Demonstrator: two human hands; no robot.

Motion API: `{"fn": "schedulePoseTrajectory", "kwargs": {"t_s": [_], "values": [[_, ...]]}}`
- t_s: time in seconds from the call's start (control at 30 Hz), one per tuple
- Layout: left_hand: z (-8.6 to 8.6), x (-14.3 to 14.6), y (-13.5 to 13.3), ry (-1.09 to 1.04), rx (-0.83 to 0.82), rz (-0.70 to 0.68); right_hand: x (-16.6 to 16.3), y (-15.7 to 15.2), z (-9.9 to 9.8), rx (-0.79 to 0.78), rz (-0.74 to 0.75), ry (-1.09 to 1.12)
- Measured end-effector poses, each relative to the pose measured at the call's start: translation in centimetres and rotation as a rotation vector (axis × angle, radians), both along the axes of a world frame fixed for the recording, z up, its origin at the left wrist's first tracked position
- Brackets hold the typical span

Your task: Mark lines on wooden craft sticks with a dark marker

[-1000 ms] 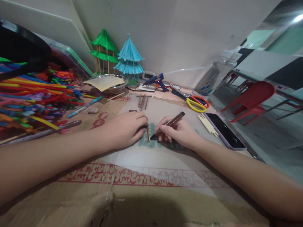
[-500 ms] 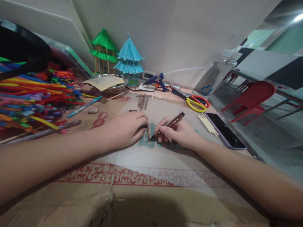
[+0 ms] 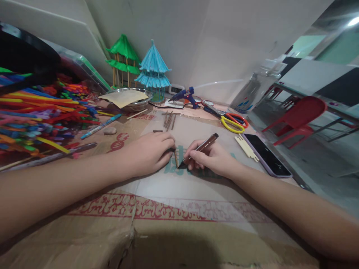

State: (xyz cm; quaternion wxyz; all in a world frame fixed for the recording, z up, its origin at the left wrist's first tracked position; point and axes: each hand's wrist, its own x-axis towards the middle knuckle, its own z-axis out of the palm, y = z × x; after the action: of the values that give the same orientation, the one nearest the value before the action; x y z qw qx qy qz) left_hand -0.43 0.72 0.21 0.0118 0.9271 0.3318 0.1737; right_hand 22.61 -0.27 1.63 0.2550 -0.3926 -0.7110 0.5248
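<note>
My right hand grips a brown marker pen, its dark tip angled down to the left. That tip meets the lower end of a short thin wooden stick. My left hand is closed on the stick's upper end, with the fingertips partly hidden. Both hands rest low on a translucent sheet over printed cardboard. Beyond them lie several brown sticks, and one short dark piece sits just past my left knuckles.
Colourful pipe cleaners pile up at left. Behind stand a green model pavilion, a blue one, a metal bowl and a blue glue gun. Scissors, pale sticks and a phone lie at right.
The marker's tip has shifted very slightly at the stick's lower end. Both hands keep nearly the same place and hold.
</note>
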Motion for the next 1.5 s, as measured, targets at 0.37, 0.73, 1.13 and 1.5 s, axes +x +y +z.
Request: {"fn": "schedulePoseTrajectory", "kwargs": {"t_s": [0.37,0.73,1.13,1.5], "values": [[0.04,0.07,-0.01,0.044,-0.016,0.017,-0.10,-0.06,0.15,-0.003,-0.002,0.002],[0.05,0.12,0.00,0.084,-0.015,0.034,-0.21,0.16,-0.41,0.025,-0.083,0.024],[0.02,0.10,-0.02,0.072,-0.018,0.032,-0.14,0.07,-0.12,0.011,-0.025,0.013],[0.06,0.01,0.01,0.083,-0.020,0.040,-0.01,0.09,-0.19,0.006,-0.004,0.005]]}}
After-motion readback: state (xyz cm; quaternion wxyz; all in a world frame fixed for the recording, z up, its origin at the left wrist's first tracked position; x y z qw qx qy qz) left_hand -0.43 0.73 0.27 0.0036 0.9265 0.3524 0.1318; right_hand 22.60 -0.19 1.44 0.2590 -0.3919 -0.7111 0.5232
